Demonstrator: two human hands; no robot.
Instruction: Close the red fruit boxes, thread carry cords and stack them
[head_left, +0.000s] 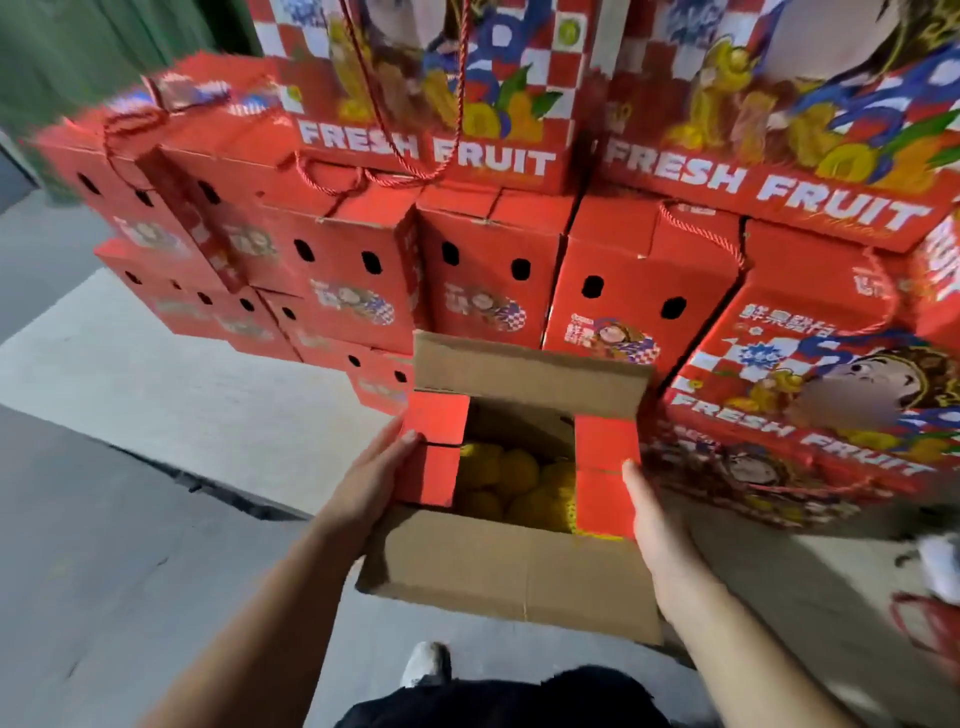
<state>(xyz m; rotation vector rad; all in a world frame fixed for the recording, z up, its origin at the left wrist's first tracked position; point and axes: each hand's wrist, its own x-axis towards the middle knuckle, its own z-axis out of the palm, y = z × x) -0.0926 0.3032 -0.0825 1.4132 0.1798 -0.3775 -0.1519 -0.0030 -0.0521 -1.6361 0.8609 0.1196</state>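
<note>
An open red fruit box sits in front of me with its long brown flaps standing out front and back. Yellow fruit shows inside. My left hand lies flat against the left red side flaps, fingers straight. My right hand presses with straight fingers on the right red side flaps. Both pairs of side flaps are folded partly inward over the fruit. A stack of shut red boxes stands behind, several with red carry cords hanging from them.
A printed "FRESH FRUIT" box lies tilted at the right, close to the open box. More boxes pile up at the left. Grey concrete floor spreads to the left. My shoe is below the box. Loose red cords lie at far right.
</note>
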